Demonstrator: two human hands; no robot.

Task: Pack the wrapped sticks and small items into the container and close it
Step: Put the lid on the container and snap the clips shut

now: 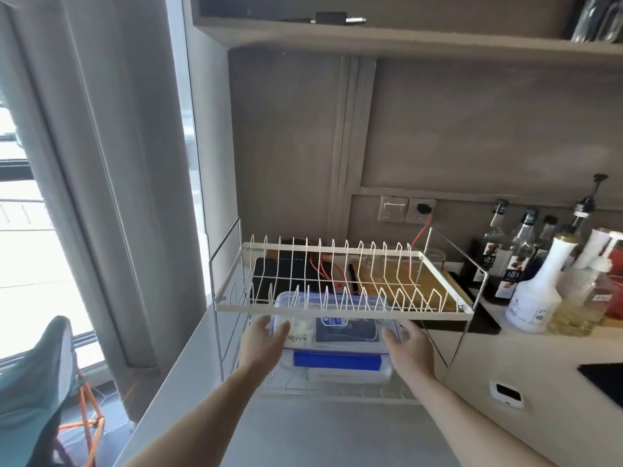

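At the left end of the worktop [337, 429] stands a two-tier dish rack [340, 281], and the clear container [332, 335] with its blue latch sits on the lower tier, under the upper one. The left hand [264, 338] clasps the container's left side, thumb against the wall, and the right hand [409, 342] clasps its right side, a matched two-sided hold that probably keeps it level while it passes beneath the upper tier. Its lid looks shut. Bottles [526, 278] crowd the worktop's back right.
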